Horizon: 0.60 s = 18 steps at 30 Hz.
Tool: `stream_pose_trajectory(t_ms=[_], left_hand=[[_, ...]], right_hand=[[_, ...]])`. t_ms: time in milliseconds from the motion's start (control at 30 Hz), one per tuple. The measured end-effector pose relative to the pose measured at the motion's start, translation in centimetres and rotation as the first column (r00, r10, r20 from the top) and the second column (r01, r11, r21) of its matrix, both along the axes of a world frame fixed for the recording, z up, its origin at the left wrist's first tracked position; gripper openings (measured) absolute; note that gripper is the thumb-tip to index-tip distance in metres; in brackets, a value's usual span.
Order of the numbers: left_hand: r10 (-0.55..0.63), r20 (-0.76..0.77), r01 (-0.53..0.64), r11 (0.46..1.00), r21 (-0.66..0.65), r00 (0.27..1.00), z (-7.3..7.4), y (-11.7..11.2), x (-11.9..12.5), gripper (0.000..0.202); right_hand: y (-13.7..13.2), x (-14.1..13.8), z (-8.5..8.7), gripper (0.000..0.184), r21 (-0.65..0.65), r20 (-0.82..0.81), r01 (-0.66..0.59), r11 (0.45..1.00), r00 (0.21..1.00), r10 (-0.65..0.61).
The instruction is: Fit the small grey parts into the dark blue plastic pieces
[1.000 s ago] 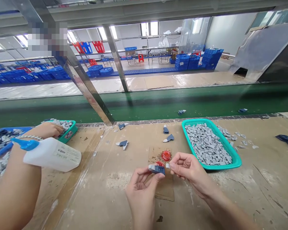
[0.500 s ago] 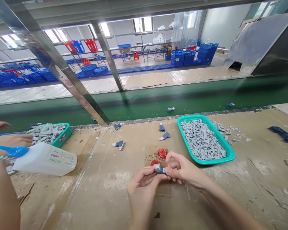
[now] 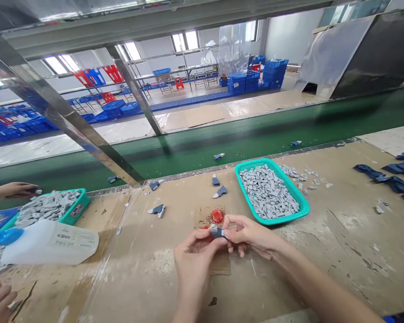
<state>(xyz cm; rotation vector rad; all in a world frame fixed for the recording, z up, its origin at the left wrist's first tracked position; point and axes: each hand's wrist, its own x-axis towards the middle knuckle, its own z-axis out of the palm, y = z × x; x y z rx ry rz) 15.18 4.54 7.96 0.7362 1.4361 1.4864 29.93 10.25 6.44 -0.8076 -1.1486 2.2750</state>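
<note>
Scuffed workbench [image 3: 138,278], where the left hand [image 3: 193,264] and right hand [image 3: 251,235] pinch a small blue-grey plastic part [image 3: 217,231] between their fingertips, red cap [image 3: 217,216] at twelve o'clock.

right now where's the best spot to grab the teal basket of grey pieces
Grip the near short rim of the teal mesh basket, coming from the front right. That rim is free of the heaped grey pieces, the loose pieces lie off its far corner, and the right hand sits by its near left corner.
</note>
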Motion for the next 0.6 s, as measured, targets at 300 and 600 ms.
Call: stream_pose_trajectory(t_ms=[300, 600], left_hand=[[-0.022, -0.032, 0.025, 0.996, 0.083, 0.999, -0.1, 0.1, 0.0, 0.024], [-0.362, -0.204, 0.381, 0.923, 0.060, 0.909, 0.6, 1.6, -1.4, 0.037]], right_hand=[[-0.3, 0.1, 0.4, 0.037, 0.087, -0.053, 0.009, 0.996, 0.999, -0.005], [-0.1, 0.2, 2.2, 0.031, 0.357, 0.142, 0.093, 0.930, 0.978, -0.153]])
